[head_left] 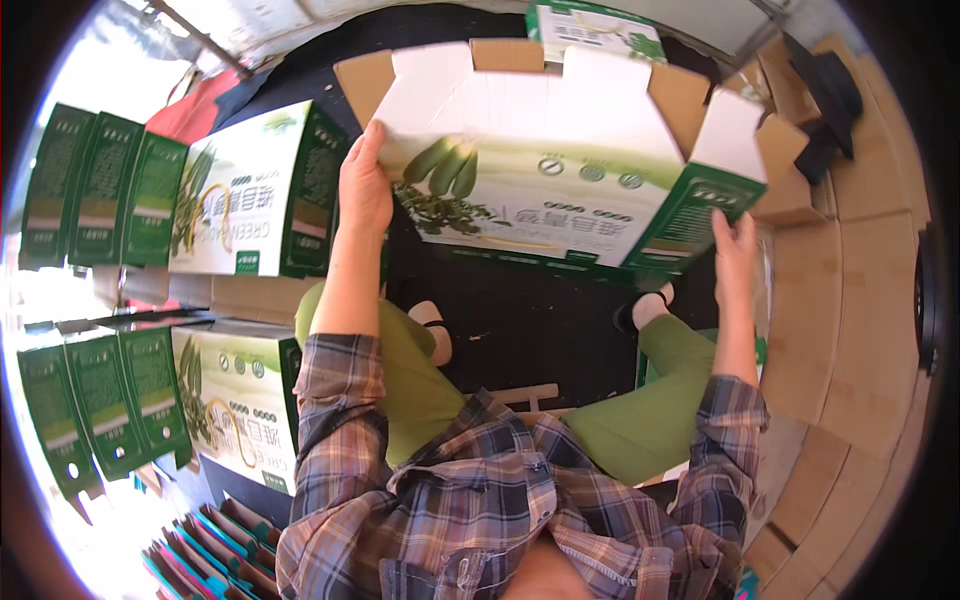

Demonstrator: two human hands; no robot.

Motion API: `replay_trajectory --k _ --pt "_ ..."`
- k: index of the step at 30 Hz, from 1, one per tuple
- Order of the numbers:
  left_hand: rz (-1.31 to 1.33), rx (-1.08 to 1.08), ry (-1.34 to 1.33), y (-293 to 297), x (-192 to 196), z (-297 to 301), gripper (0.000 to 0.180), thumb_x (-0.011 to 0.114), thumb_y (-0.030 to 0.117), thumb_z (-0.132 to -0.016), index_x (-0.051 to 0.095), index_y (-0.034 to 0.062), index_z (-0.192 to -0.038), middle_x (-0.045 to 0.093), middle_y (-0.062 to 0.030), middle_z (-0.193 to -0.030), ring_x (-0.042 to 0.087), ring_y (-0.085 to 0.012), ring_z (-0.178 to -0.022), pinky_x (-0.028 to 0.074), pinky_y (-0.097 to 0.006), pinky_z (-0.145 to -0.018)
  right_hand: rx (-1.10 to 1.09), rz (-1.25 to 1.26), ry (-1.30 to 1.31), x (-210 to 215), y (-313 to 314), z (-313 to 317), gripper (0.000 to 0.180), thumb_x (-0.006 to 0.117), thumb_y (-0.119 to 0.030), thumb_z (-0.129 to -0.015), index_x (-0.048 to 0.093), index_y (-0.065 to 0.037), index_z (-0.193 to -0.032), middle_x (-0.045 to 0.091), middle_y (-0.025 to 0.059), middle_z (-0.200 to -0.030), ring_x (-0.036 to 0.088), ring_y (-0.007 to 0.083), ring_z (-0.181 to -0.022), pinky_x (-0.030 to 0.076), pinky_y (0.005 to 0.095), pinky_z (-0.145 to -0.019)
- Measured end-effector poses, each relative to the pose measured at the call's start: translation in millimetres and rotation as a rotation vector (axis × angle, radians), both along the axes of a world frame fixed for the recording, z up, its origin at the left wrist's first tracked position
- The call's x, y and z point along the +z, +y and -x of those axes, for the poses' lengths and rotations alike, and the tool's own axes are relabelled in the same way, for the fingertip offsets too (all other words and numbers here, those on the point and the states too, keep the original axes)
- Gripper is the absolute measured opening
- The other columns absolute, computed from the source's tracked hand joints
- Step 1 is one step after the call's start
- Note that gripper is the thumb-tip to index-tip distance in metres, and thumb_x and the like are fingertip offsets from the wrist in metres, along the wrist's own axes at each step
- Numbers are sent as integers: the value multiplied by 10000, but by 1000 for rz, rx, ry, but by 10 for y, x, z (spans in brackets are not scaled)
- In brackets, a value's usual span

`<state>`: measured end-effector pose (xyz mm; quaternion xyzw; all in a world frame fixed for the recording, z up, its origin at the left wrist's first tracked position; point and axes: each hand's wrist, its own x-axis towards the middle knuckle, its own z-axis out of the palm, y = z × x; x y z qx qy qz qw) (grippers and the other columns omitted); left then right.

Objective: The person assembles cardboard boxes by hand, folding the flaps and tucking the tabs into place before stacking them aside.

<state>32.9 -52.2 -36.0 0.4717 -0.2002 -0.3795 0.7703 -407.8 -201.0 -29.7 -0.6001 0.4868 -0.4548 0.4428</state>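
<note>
Carton is hanging in the air ahead of the person, above the knees and the dark floor, its long axis running left to right across the body. Left hand is gripping the carton's left end, thumb on the printed face, fingers wrapping behind. Right hand is clasping the lower right corner at the green end panel. Both hands are sitting about equally far out, one at each end, so neither is nearer. Top flaps are standing open, pointing away from the person. Finished boxes are crowding the left side, near the left elbow; flat brown cardboard is lining the right. Open room is lying straight below the carton, between the feet.
</note>
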Motion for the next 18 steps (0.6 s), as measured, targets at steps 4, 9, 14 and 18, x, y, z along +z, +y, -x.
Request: replay_trajectory --k 4,9,14,18 --pt "-62 35 -12 -41 -53 199 378 630 330 -910 632 -3 -1088 649 -56 -1062 579 -156 -987 415 -317 -910 -26 -60 28 -222 -15 28 378 654 -156 -881 511 1 -1194 610 82 -1126 571 156 -1023 436 295 -898" --pt "-220 -31 10 50 -136 286 352 687 178 -855 588 5 -1146 627 -74 -1109 572 -183 -1029 405 -334 -933 -118 -31 92 -432 -15 -23 696 785 -265 -754 421 -3 -1287 557 144 -1218 540 231 -1121 411 336 -969" --pt "-333 -144 37 165 -233 217 346 646 -21 -808 569 8 -1144 620 -75 -1111 569 -197 -1064 396 -342 -962 -130 -79 140 -488 -24 2 927 813 -357 -699 309 -1 -1391 456 202 -1341 437 283 -1261 348 363 -1045" --pt "-317 -281 -101 226 -243 213 351 623 -69 -778 591 11 -1118 633 -61 -1090 586 -176 -1022 408 -322 -938 -228 32 268 -427 37 -124 1098 824 -386 -675 171 31 -1453 346 247 -1418 349 321 -1330 302 380 -1088"
